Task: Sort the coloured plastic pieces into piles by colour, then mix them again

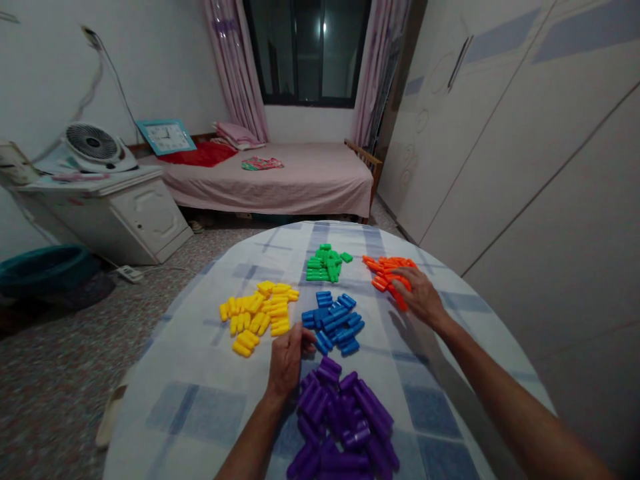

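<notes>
Resting on the orange pieces (pixel 387 275), my right hand (pixel 423 297) lies with its grip loose and flat, fingers spread over the near side of that pile; whether any piece is pinched under them I cannot tell. My left hand (pixel 286 363) sits on the bench (pixel 200 407) with its fingers curled narrow, the tips pointing toward the blue pieces (pixel 334 321) and just short of them; I cannot tell if a piece is between them.

Taking the blue pile as the landmark: it lies at the middle of the checked cloth. The green pieces (pixel 326 263) lie beyond it, apart. The yellow pieces (pixel 257 313) lie to its left, near but not touching. The orange pile lies beyond it and to the right. The purple pieces (pixel 340 420) lie on my side of it, the largest heap, just beside my left wrist. Each colour keeps to its own pile.

Far beyond the blue pile stands a bed (pixel 300 177) under a dark window (pixel 307 50), with a white cabinet (pixel 115 213) carrying a fan (pixel 93 143) off to the left.
</notes>
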A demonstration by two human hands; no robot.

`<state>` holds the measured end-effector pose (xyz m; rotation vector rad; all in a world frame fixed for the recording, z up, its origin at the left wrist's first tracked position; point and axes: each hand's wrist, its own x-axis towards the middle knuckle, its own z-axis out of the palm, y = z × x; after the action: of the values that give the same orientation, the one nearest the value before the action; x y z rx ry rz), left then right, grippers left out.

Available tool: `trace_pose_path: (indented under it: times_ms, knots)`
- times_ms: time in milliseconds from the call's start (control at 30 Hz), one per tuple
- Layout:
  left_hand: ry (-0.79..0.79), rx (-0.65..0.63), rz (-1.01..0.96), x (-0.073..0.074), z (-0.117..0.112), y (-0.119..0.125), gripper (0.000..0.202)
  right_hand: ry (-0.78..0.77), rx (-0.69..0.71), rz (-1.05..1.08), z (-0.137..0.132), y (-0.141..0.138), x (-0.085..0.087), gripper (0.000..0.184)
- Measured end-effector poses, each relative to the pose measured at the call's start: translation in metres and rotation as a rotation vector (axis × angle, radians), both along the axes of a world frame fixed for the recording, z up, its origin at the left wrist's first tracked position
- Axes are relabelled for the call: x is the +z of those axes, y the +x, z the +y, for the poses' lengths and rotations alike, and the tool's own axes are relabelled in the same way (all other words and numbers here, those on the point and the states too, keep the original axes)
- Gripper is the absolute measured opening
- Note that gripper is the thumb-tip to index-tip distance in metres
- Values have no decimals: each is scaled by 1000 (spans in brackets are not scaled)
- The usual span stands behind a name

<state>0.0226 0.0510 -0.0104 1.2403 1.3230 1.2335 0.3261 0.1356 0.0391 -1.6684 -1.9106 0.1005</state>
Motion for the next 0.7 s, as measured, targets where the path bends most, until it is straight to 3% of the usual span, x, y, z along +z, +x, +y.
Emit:
trace_pose_path:
  times_ms: [133, 333, 500, 700]
  knots:
    - [-39, -15, -11, -3, 2, 1, 61, -250, -249, -231, 69, 38, -6, 47]
    - [-69, -17, -9, -6, 4, 1, 59, -432, -247, -238, 114, 55, -22, 56]
    - [-77, -14, 11, -4, 2, 1, 59, -468, -135, -232, 111, 58, -28, 60]
    - [-89, -29, 32, -7, 3, -1, 59, -384, -66, -262, 62, 59, -31, 55]
